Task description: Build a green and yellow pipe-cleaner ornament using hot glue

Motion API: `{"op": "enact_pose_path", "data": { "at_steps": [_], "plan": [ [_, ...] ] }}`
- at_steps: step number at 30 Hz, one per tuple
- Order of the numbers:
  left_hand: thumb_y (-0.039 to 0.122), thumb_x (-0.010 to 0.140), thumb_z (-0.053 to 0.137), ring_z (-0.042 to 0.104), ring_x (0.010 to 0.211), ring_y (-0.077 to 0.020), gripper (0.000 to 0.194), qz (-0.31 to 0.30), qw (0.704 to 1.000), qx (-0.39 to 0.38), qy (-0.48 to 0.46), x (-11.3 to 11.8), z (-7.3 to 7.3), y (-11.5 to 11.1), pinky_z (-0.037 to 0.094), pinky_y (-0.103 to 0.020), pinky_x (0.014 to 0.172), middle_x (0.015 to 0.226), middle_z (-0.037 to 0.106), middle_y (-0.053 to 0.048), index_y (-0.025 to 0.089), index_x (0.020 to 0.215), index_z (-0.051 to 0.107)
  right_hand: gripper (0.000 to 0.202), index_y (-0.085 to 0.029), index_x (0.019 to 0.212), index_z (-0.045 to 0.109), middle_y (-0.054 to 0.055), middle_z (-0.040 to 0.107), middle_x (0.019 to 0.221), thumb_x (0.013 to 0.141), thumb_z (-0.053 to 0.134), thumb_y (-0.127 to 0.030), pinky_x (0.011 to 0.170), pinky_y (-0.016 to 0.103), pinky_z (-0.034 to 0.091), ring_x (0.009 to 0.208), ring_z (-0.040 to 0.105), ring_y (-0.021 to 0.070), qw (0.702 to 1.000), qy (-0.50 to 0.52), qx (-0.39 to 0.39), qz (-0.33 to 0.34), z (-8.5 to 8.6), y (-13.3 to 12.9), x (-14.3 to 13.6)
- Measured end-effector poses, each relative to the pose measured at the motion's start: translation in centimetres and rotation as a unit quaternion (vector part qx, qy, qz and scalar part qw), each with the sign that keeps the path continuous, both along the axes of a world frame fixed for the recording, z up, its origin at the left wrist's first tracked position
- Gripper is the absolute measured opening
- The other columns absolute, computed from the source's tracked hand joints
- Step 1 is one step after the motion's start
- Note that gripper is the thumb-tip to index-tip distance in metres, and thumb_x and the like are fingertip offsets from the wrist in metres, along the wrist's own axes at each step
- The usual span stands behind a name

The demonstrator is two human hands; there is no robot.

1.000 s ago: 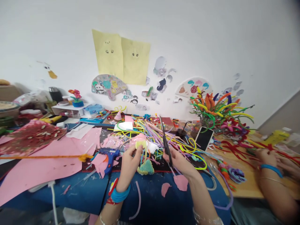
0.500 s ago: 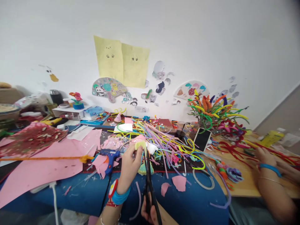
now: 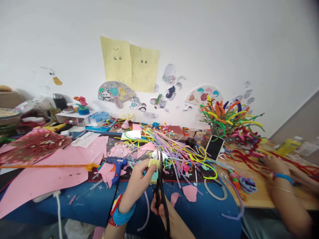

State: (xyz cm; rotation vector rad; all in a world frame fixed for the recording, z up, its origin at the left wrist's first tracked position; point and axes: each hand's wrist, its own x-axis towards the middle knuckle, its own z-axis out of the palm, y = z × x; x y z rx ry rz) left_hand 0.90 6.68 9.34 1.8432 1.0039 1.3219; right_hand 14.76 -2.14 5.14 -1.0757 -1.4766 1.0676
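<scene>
Between the thumb and fingers of my left hand (image 3: 141,176) is a small pale yellow piece (image 3: 154,162), whose material I cannot make out. My right hand (image 3: 160,207) grips the handles of black scissors (image 3: 160,186), their blades pointing up and away, parted slightly beside the yellow piece. Below the yellow piece a pale green, ridged thing (image 3: 154,178) shows in part. Just beyond my hands lies a heap of coloured pipe cleaners (image 3: 174,146).
Left of my hands lie a blue glue gun (image 3: 119,166) and pink sheets (image 3: 62,169). Pink scraps (image 3: 189,193) rest on the blue cover (image 3: 206,212). A phone (image 3: 213,148) leans near the pipe-cleaner flowers (image 3: 224,114). At right, another person's hands (image 3: 276,166) handle red strips.
My left hand and the yellow piece have shifted slightly right and down. The scissors have turned more upright, with their blades now right of the piece. The other person's arm moved slightly left.
</scene>
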Motion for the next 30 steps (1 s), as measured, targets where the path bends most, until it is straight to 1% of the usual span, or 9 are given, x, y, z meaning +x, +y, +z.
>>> {"op": "enact_pose_path", "data": {
  "at_steps": [4,8,15,19,22,24,26,28,30],
  "plan": [
    [0.036,0.093,0.049,0.045,0.061,-0.0136,0.035,-0.014,0.999,-0.017,-0.025,0.1,-0.1,-0.2,0.033,-0.025,0.056,0.062,0.05,0.001,0.018,0.062,0.05,0.038,-0.025,0.08,0.067,0.001,0.059,0.069,0.08,0.062,-0.063,0.059,0.029,0.054,0.062,0.058,0.0189,1.0,0.005,-0.008,-0.01,0.2,0.0,-0.6],
    [0.037,0.092,0.048,0.041,0.056,-0.0126,0.036,-0.024,0.999,-0.027,-0.034,0.1,0.2,-0.4,0.032,-0.025,0.052,0.059,0.048,0.001,0.018,0.062,0.051,0.037,-0.025,0.074,0.067,0.001,0.059,0.067,0.074,0.068,-0.062,0.056,0.03,0.053,0.059,0.057,0.0193,1.0,0.011,-0.005,-0.022,0.4,-0.1,-0.6],
    [0.033,0.092,0.048,0.042,0.061,-0.0127,0.035,-0.058,0.998,-0.025,-0.017,0.2,0.6,-0.6,0.032,-0.025,0.058,0.063,0.047,0.002,0.018,0.062,0.047,0.024,-0.033,0.069,0.069,0.002,0.062,0.064,0.071,0.069,-0.057,0.052,0.03,0.051,0.06,0.063,0.0211,0.998,0.017,-0.019,-0.054,0.7,-0.1,0.0],
    [0.033,0.092,0.047,0.042,0.063,-0.0131,0.033,-0.075,0.996,-0.042,-0.019,0.5,0.3,-0.7,0.032,-0.025,0.059,0.064,0.045,0.002,0.018,0.062,0.046,0.018,-0.035,0.07,0.071,0.003,0.066,0.066,0.069,0.07,-0.054,0.054,0.032,0.053,0.059,0.064,0.0217,0.997,0.016,-0.03,-0.076,0.4,0.1,-0.1],
    [0.033,0.091,0.049,0.039,0.06,-0.0124,0.034,-0.08,0.995,-0.057,-0.036,0.7,0.0,-0.7,0.03,-0.025,0.057,0.062,0.043,0.003,0.018,0.061,0.044,0.016,-0.036,0.071,0.071,0.003,0.068,0.07,0.068,0.071,-0.052,0.057,0.033,0.053,0.067,0.067,0.0243,0.996,0.011,-0.027,-0.081,-0.1,0.1,-0.1],
    [0.033,0.091,0.049,0.038,0.058,-0.0119,0.034,-0.08,0.994,-0.063,-0.043,0.9,-0.2,-0.7,0.029,-0.025,0.056,0.061,0.042,0.003,0.018,0.06,0.043,0.019,-0.036,0.071,0.07,0.002,0.068,0.071,0.069,0.07,-0.055,0.059,0.033,0.053,0.07,0.068,0.0242,0.997,0.007,-0.022,-0.077,-0.7,0.1,-0.1],
    [0.034,0.091,0.048,0.037,0.057,-0.0116,0.035,-0.076,0.994,-0.064,-0.047,0.9,-0.4,-0.6,0.029,-0.025,0.055,0.06,0.042,0.003,0.019,0.06,0.042,0.025,-0.035,0.073,0.069,0.001,0.068,0.071,0.075,0.065,-0.059,0.061,0.033,0.053,0.07,0.067,0.0222,0.997,0.003,-0.017,-0.07,-1.3,0.2,-0.1],
    [0.035,0.091,0.048,0.036,0.057,-0.0114,0.035,-0.072,0.994,-0.067,-0.05,1.1,-0.5,-0.6,0.029,-0.025,0.054,0.06,0.042,0.003,0.018,0.06,0.043,0.034,-0.03,0.083,0.069,0.002,0.069,0.077,0.082,0.058,-0.062,0.068,0.034,0.055,0.073,0.066,0.0195,0.998,-0.003,-0.012,-0.056,-2.0,0.3,0.0],
    [0.035,0.091,0.049,0.037,0.057,-0.0113,0.035,-0.073,0.994,-0.069,-0.051,1.2,-0.6,-0.6,0.029,-0.024,0.054,0.06,0.042,0.004,0.018,0.061,0.044,0.044,-0.023,0.092,0.067,0.004,0.068,0.082,0.085,0.054,-0.065,0.073,0.036,0.055,0.075,0.065,0.0183,0.999,-0.01,-0.008,-0.038,-2.6,0.3,0.1]
  ]
}}
